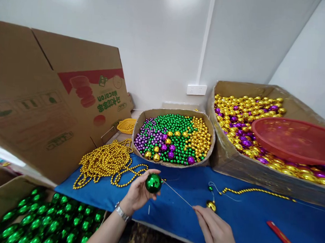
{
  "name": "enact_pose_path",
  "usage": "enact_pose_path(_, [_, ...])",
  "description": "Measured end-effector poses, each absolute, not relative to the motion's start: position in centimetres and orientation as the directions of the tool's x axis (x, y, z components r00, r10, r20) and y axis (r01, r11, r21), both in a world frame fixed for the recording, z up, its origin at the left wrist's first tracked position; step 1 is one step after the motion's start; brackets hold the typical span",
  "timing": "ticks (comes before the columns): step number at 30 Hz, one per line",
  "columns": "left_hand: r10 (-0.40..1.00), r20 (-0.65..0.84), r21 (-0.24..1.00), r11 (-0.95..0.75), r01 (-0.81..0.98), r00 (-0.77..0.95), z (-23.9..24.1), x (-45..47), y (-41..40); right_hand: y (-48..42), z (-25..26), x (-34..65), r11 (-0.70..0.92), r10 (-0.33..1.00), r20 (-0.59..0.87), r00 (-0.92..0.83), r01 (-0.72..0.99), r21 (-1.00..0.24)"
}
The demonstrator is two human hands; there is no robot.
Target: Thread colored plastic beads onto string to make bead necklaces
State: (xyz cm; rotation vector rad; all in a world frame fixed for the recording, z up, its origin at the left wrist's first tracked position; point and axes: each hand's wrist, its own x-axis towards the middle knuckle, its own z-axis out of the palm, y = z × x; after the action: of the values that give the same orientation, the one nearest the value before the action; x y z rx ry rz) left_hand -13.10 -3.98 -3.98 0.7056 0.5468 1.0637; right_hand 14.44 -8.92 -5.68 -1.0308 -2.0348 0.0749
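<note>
Left hand (138, 194): fingers gripping green ball (153, 183), held over blue-covered counter (170, 213);
Right hand (217, 229): fingers pinching string (178, 194);
String step: apparently drawing it through, looks taut;
Next move: likely calls for steady ball, even tension

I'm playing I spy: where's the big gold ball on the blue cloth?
In the head view, the gold ball lies low and right of centre, just beyond the right hand, with a small green bead a little farther back.
</note>
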Motion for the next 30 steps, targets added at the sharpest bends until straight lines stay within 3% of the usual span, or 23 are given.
enact_pose_path(7, [0.92, -0.101, 0.812, 0.296, -0.504, 0.379, -3.3, -12.9, -3.8, -8.9, -6.7, 14.9, 0.672, 0.665, 0.647, -0.373, 0.677, -0.3])
enact_pose_path(12, [0.925, -0.107, 0.948, 0.205, -0.243, 0.364, -1.9, -11.7, -4.4, -8.6, -7.3, 14.8, 0.653, 0.646, 0.657, -0.389, 0.727, -0.212])
enact_pose_path(16, [0.905, -0.086, 0.967, 0.177, -0.186, 0.416, -1.7, -9.8, -5.2, -8.5, -7.6, 14.1, 0.652, 0.686, 0.652, -0.323, 0.671, -0.353])
enact_pose_path(21, [0.909, -0.106, 0.883, 0.272, -0.383, 0.402, -2.5, -8.3, -5.6, -9.0, -7.7, 14.0, 0.572, 0.81, 0.514, -0.283, 0.574, -0.586])
enact_pose_path(23, [0.896, -0.13, 0.845, 0.324, -0.425, 0.424, -2.7, -8.0, -5.6, -9.1, -7.9, 14.2, 0.564, 0.816, 0.51, -0.272, 0.57, -0.598])
enact_pose_path(28, [0.911, -0.132, 0.863, 0.3, -0.407, 0.391, -2.4, -7.7, -5.6, -8.9, -8.5, 14.6, 0.63, 0.733, 0.629, -0.258, 0.604, -0.487])
enact_pose_path(30, [0.912, -0.135, 0.868, 0.297, -0.397, 0.388, -2.2, -7.7, -5.5, -8.9, -8.5, 14.6, 0.615, 0.757, 0.599, -0.259, 0.592, -0.521])
